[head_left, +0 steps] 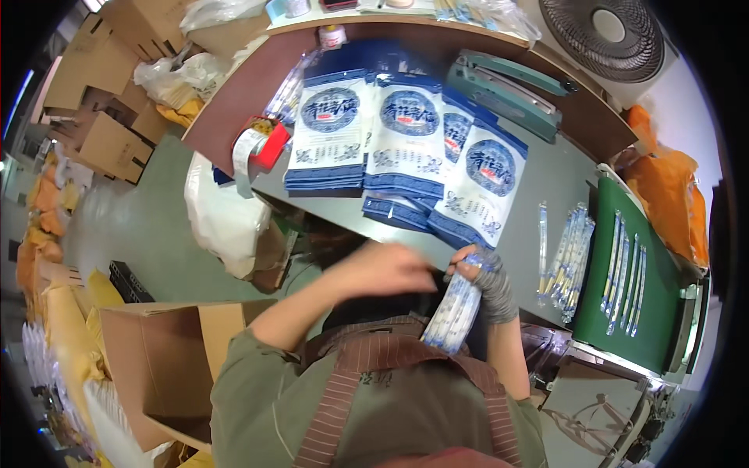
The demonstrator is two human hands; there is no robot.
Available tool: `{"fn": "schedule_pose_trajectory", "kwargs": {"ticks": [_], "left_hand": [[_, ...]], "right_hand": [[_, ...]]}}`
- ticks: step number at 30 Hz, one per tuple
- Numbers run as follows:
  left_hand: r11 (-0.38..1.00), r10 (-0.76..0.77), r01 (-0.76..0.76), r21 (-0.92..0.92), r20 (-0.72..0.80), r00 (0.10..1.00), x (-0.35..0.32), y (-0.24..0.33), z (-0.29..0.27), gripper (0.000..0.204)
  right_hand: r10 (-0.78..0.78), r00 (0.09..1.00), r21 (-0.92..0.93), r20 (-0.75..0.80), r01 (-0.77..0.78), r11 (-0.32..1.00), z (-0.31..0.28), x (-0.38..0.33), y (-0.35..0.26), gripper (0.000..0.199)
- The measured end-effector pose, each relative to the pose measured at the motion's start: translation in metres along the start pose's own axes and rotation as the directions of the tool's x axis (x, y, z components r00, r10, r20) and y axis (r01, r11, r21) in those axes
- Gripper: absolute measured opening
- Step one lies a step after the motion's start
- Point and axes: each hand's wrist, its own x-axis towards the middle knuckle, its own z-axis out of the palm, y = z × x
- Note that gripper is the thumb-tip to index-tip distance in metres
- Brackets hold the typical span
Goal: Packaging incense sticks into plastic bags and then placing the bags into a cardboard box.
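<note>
My right hand (488,281), with grey wrapping around the palm and wrist, grips the upper end of a bundle of wrapped chopsticks (455,312) in blue-and-white sleeves. The bundle slants down against my apron. To its left, my left hand (390,269) is smeared by motion near the table's front edge, so its fingers are unclear. Just beyond the hands lies a blue-and-white printed bag (485,181), overlapping other flat bags. Two neat stacks of such bags, a left stack (326,129) and a middle stack (407,129), lie farther left.
Loose wrapped chopsticks (569,257) lie on the grey table (519,226), and several more on the green conveyor belt (659,285) at right. A teal heat sealer (507,93) stands behind the bags. A red tape dispenser (269,144) sits left; an open carton (175,366) stands lower left.
</note>
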Motion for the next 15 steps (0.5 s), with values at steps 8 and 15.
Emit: {"fn": "schedule_pose_trajectory", "kwargs": {"ticks": [8,15], "left_hand": [[0.718,0.112,0.386,0.579,-0.644,0.757,-0.081,-0.14,-0.082,0.032],[0.904,0.101,0.2,0.377,-0.643,0.759,-0.07,-0.155,-0.127,0.023]], "right_hand": [[0.085,0.994,0.072,-0.073,-0.08,0.994,0.034,0.006,0.0,0.024],[0.054,0.991,0.069,-0.119,-0.046,0.997,0.038,0.006,0.002,0.029]]}}
